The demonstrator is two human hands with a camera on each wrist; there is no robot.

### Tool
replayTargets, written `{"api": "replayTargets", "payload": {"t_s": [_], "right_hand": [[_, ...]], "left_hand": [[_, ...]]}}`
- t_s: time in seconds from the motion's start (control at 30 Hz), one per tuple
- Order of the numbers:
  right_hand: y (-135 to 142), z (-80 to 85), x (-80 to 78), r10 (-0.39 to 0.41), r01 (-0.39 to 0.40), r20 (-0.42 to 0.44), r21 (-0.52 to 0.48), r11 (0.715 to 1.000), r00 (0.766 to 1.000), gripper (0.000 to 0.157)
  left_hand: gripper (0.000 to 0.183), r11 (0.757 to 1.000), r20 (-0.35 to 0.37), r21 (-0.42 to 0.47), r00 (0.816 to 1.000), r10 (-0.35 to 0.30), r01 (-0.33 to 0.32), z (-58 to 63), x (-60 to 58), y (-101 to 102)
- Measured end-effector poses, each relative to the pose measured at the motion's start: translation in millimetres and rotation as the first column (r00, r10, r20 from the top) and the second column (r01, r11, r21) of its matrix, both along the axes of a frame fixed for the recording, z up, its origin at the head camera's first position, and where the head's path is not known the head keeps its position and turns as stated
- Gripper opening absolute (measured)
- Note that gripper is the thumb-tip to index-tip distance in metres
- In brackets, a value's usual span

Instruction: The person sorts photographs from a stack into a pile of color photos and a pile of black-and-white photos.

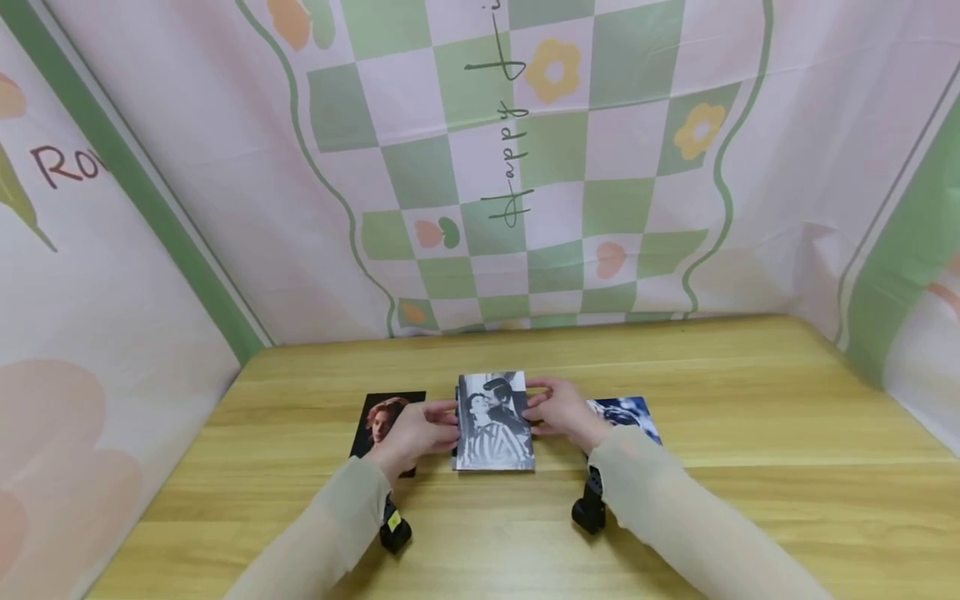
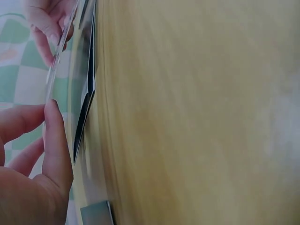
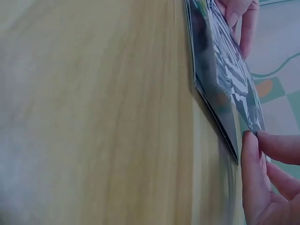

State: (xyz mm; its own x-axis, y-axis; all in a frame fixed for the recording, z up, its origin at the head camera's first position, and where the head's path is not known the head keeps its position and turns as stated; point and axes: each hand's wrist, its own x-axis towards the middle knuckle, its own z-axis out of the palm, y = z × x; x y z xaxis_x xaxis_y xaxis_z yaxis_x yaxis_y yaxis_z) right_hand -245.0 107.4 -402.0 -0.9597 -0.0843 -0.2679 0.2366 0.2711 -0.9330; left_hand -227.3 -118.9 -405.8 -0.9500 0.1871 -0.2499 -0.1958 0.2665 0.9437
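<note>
A black-and-white photo card [image 1: 491, 429] is held above the middle of the table by both hands. The left hand [image 1: 420, 435] pinches its left edge between thumb and fingers; the right hand [image 1: 566, 410] pinches its right edge the same way. Both wrist views show the card raised and tilted. Beneath it in the right wrist view lies a dark, slightly bent card or thin stack [image 3: 206, 79], its picture mostly hidden. Partly under the left hand is a dark portrait photo [image 1: 375, 419]. A blue-and-white photo [image 1: 633, 410] lies partly behind the right wrist.
The photos lie on a wood-grain table [image 1: 720, 392]. A cloth with green and white checks [image 1: 555, 208] hangs at the table's back edge, and printed cloth [image 1: 112, 317] hangs on the left. Black wrist cameras [image 1: 590, 507] hang below both sleeves.
</note>
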Motion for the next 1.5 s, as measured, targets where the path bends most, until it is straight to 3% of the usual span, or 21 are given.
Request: {"api": "replayTargets", "payload": {"t_s": [0.2, 0.6, 1.5], "right_hand": [[-8, -1.6, -0.9, 0.018, -0.017, -0.013, 0.035, 0.999, 1.0, 0.057], [-15, -1.7, -4.3, 0.013, -0.01, -0.019, 0.144, 0.989, 1.0, 0.054], [-18, 0.0, -5.6, -0.013, 0.013, 0.001, 0.233, 0.972, 1.0, 0.053]], "left_hand": [[0.05, 0.998, -0.011, -0.053, 1.0, 0.019, -0.02, -0.1, -0.8, -3], [0.052, 0.993, -0.047, -0.116, 0.999, -0.003, -0.003, -3.6, -2.3, -2], [0.05, 0.97, -0.089, -0.244, 0.996, -0.025, 0.002, -2.2, -5.9, 3]]}}
